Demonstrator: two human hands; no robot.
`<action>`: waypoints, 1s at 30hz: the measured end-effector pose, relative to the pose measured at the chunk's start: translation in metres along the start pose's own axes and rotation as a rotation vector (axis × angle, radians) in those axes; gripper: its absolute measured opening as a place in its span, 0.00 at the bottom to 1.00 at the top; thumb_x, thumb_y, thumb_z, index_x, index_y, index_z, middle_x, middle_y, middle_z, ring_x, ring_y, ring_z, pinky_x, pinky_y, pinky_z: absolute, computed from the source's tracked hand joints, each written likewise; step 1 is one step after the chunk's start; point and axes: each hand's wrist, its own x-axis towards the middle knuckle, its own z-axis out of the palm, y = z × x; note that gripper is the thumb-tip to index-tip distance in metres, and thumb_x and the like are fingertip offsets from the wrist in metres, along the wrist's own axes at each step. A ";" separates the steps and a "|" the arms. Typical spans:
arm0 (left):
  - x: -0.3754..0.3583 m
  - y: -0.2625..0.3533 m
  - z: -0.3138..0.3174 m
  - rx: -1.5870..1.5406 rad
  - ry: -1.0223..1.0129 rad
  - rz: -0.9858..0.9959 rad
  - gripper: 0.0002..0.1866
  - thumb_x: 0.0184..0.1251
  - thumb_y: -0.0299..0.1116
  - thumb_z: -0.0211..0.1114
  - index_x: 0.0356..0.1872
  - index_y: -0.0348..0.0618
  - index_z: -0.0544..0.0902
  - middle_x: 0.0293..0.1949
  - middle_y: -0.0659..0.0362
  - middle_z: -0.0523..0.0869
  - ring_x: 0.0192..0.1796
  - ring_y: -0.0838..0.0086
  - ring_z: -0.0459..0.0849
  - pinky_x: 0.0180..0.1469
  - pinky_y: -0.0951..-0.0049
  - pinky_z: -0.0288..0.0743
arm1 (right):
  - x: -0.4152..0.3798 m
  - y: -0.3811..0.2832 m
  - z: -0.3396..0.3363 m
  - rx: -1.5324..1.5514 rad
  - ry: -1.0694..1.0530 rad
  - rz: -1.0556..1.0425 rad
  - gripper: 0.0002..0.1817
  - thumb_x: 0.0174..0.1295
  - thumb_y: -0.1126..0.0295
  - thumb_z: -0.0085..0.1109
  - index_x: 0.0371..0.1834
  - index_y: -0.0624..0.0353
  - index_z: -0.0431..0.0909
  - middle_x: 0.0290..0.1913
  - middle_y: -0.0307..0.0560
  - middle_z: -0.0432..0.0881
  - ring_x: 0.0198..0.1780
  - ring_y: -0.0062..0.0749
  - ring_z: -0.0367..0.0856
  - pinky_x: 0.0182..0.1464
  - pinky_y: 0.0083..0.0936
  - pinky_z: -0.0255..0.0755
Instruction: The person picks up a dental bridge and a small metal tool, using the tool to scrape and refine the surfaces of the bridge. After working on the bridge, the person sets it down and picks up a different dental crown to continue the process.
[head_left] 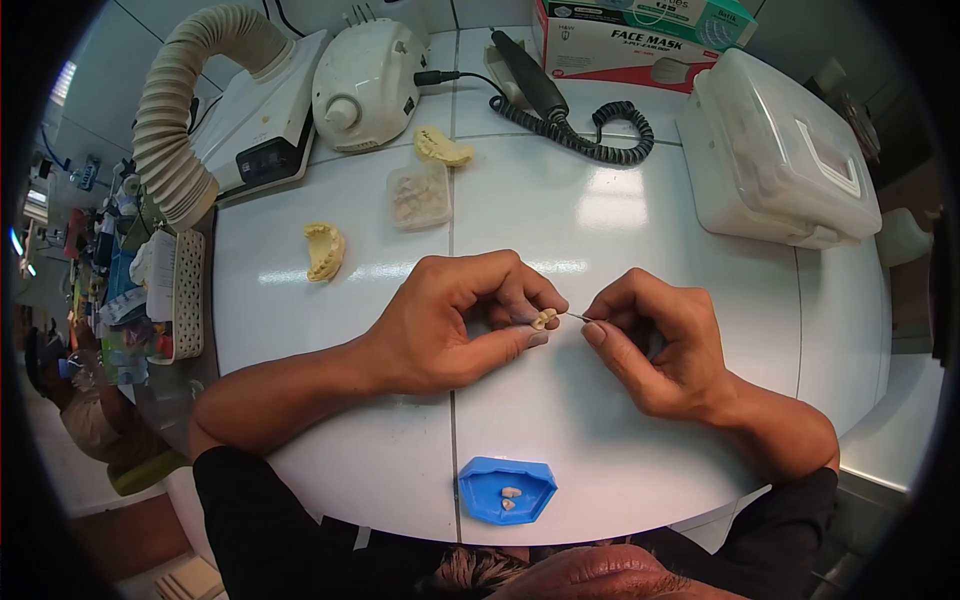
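Observation:
Near the middle of the white table, my left hand [470,320] pinches a small yellowish tooth-shaped piece [544,319] between thumb and fingertips. To its right, my right hand [660,340] is closed on a thin metal tool [577,316], whose tip points left at the piece; whether it touches cannot be made out. Below my hands, near the table's front edge, a blue tray [483,506] holds two small pale pieces [511,492]. A yellow dental cast [324,252] lies left of my left hand, beyond the forearm.
At the back stand a hose unit [190,90], a white control box [368,85], a corded handpiece [530,75] and mask boxes [640,50]. A lidded case [780,160] is at right. Another cast [443,147] touches a small clear box [419,196]. A person [100,420] is far left.

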 end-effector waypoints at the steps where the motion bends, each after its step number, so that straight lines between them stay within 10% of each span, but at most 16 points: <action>1: 0.000 0.000 0.000 -0.008 0.004 0.002 0.08 0.73 0.15 0.72 0.39 0.36 0.80 0.57 0.43 0.91 0.59 0.69 0.94 0.64 0.67 0.89 | 0.000 0.001 0.000 -0.006 0.003 -0.010 0.05 0.70 0.79 0.71 0.41 0.65 0.82 0.22 0.42 0.84 0.21 0.22 0.83 0.24 0.21 0.71; 12: -0.001 -0.012 0.005 -0.041 0.063 0.077 0.06 0.77 0.23 0.73 0.46 0.35 0.83 0.47 0.52 0.96 0.49 0.74 0.96 0.51 0.74 0.90 | -0.003 0.001 0.004 -0.065 0.045 -0.040 0.04 0.66 0.79 0.74 0.38 0.62 0.87 0.21 0.42 0.80 0.19 0.24 0.77 0.24 0.26 0.68; 30: -0.003 0.000 0.001 0.030 -0.043 -0.013 0.11 0.80 0.19 0.69 0.58 0.31 0.82 0.48 0.52 0.95 0.51 0.74 0.95 0.57 0.72 0.89 | -0.003 -0.003 0.004 -0.148 0.027 -0.060 0.05 0.63 0.79 0.74 0.38 0.60 0.86 0.24 0.44 0.81 0.22 0.32 0.80 0.26 0.31 0.72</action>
